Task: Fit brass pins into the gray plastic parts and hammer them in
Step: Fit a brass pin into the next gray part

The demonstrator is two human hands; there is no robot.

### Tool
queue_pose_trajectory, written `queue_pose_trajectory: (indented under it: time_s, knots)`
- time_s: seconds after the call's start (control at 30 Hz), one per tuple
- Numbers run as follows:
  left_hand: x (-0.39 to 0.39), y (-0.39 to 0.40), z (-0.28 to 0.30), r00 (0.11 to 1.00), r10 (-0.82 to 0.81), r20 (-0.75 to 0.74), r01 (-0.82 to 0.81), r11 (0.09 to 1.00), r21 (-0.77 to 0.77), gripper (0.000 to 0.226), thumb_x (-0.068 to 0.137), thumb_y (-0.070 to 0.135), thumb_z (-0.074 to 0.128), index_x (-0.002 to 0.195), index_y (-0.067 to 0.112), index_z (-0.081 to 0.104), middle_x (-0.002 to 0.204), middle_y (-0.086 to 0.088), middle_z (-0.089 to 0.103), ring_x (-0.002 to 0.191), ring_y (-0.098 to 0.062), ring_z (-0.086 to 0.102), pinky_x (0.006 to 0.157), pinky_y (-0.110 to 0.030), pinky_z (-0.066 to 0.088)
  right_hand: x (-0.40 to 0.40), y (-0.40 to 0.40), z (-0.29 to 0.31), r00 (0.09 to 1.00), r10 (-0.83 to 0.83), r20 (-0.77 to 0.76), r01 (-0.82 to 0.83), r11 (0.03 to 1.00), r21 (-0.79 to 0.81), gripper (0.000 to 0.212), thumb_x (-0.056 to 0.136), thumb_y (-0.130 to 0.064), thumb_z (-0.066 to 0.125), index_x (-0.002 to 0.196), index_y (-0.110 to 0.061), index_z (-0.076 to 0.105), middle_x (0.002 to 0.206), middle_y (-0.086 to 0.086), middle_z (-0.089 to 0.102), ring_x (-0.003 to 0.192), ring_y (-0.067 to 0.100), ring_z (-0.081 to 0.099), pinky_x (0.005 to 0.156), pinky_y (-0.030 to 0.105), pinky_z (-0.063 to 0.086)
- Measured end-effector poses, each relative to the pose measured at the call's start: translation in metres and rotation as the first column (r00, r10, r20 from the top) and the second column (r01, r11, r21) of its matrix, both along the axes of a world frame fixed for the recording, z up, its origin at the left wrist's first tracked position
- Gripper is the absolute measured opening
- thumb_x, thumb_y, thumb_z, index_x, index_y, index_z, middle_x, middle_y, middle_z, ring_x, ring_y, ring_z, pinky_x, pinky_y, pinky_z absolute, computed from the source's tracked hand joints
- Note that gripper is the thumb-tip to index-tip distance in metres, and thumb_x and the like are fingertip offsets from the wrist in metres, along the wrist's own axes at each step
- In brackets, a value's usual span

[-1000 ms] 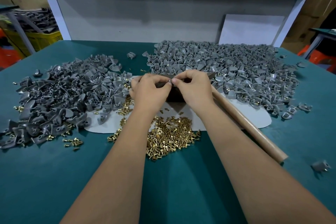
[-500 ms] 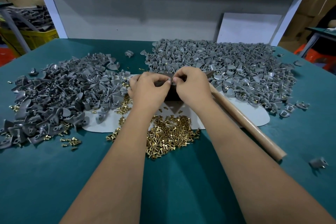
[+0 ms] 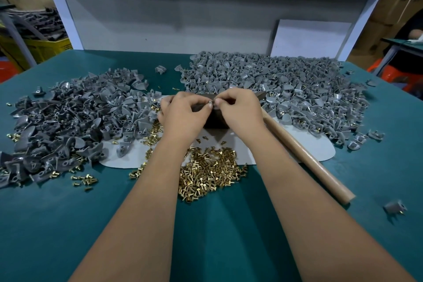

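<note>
My left hand (image 3: 183,112) and my right hand (image 3: 240,110) meet fingertip to fingertip over a dark block (image 3: 215,119) on the white mat (image 3: 315,151). The left hand pinches a small gray plastic part (image 3: 210,105), mostly hidden by the fingers. The right hand's thumb and forefinger pinch something tiny against it, seemingly a brass pin. A heap of loose brass pins (image 3: 206,171) lies just below my wrists. Gray parts lie in a pile at the left (image 3: 68,121) and in a larger pile at the back right (image 3: 286,89). A wooden hammer handle (image 3: 306,158) runs from under my right wrist to the lower right.
The green table top (image 3: 217,236) reaches toward me. A single gray part (image 3: 394,207) lies at the right, near the handle's end. A few stray pins (image 3: 84,178) sit at the lower left. A white frame and a grey panel (image 3: 160,23) close off the back.
Both hands stay together over the dark block, their fingertips shifting slightly. The view has dropped a little.
</note>
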State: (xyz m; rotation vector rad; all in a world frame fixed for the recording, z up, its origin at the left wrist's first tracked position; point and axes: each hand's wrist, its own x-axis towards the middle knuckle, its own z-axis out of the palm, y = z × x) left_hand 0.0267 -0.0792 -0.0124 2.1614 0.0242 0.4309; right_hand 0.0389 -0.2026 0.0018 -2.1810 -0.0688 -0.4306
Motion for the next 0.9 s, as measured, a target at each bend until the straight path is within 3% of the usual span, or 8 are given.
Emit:
queue_pose_trajectory:
  time_s: [0.07,0.13,0.4,0.57,0.77,0.9]
  knots:
    - [0.0,0.0,0.0,1.0,-0.007,-0.002,0.007,1.0,-0.007,0.01,0.09,0.041,0.064,0.097,0.041,0.071,0.118,0.012,0.06,0.126,-0.021,0.028,0.107,-0.045,0.025,0.0,-0.006,0.0,0.999,0.035,-0.038,-0.027,0.984,0.179,0.019,0.093,-0.013,0.056,0.091,-0.016,0.074,0.089,-0.007,0.069,0.086,0.009,0.059,0.08,0.029,0.047]
    - [0.0,0.001,0.0,1.0,-0.007,-0.009,0.007,1.0,-0.021,0.01,0.09,0.041,0.065,0.097,0.04,0.072,0.117,0.013,0.059,0.127,-0.023,0.028,0.108,-0.046,0.026,0.001,-0.01,0.0,0.998,0.045,-0.045,-0.032,0.965,0.261,0.022,0.094,-0.013,0.053,0.095,-0.016,0.075,0.09,-0.008,0.068,0.087,0.006,0.058,0.078,0.027,0.046]
    - [0.0,0.001,-0.001,1.0,-0.015,-0.011,0.014,0.998,-0.058,0.008,0.088,0.042,0.067,0.095,0.042,0.072,0.112,0.015,0.061,0.128,-0.022,0.031,0.107,-0.047,0.03,0.001,-0.003,-0.008,0.996,0.049,0.073,-0.055,0.996,0.074,0.007,0.088,-0.017,0.066,0.085,-0.02,0.072,0.08,-0.013,0.064,0.078,-0.001,0.055,0.065,0.004,0.037]
    - [-0.001,0.001,0.001,1.0,-0.021,-0.008,0.021,0.998,-0.051,0.008,0.088,0.042,0.066,0.086,0.05,0.064,0.109,0.015,0.06,0.129,-0.021,0.031,0.107,-0.046,0.029,-0.001,0.0,-0.011,0.993,0.005,0.116,-0.009,0.999,0.04,0.009,0.088,-0.019,0.066,0.08,-0.022,0.069,0.083,-0.011,0.061,0.095,0.015,0.056,0.079,0.027,0.041]
    - [0.0,0.001,0.001,1.0,-0.011,-0.003,0.01,0.999,-0.047,0.01,0.088,0.042,0.067,0.085,0.051,0.062,0.111,0.015,0.061,0.128,-0.021,0.03,0.106,-0.044,0.029,-0.003,0.005,-0.011,0.991,-0.063,0.119,0.057,0.997,0.055,0.009,0.088,-0.019,0.066,0.08,-0.02,0.07,0.083,-0.011,0.061,0.091,0.014,0.057,0.077,0.029,0.045]
    - [0.0,0.001,0.001,1.0,-0.002,-0.008,0.002,0.999,-0.036,0.008,0.088,0.041,0.066,0.09,0.048,0.068,0.111,0.015,0.061,0.127,-0.021,0.029,0.103,-0.04,0.027,-0.001,0.008,-0.008,0.988,-0.103,0.113,0.106,0.994,-0.023,0.01,0.088,-0.022,0.065,0.079,-0.023,0.068,0.088,-0.006,0.065,0.089,0.014,0.057,0.074,0.032,0.047]
